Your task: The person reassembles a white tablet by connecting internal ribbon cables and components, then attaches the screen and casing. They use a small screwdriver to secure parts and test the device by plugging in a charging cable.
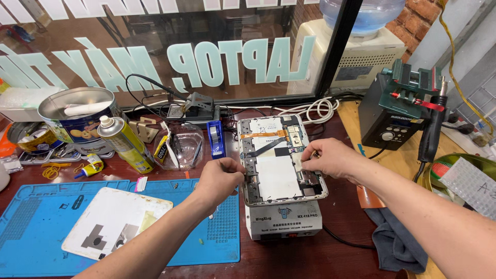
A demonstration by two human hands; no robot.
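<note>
I had the opened grey tablet with its white battery [279, 165] lying on the white heating plate [283, 219]. My left hand [221, 178] pinched its left edge; my right hand [330, 157] gripped a small internal part. Prying looked under way; lifting next needed gentleness.

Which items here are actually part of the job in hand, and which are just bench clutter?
In use:
- opened tablet
- white heating platform under it
- left hand at the tablet's left edge
- right hand on its inner parts

Lying about:
- yellow spray can
- round tin
- blue tape dispenser
- white back cover on the blue mat
- hot-air station
- grey cloth
</note>
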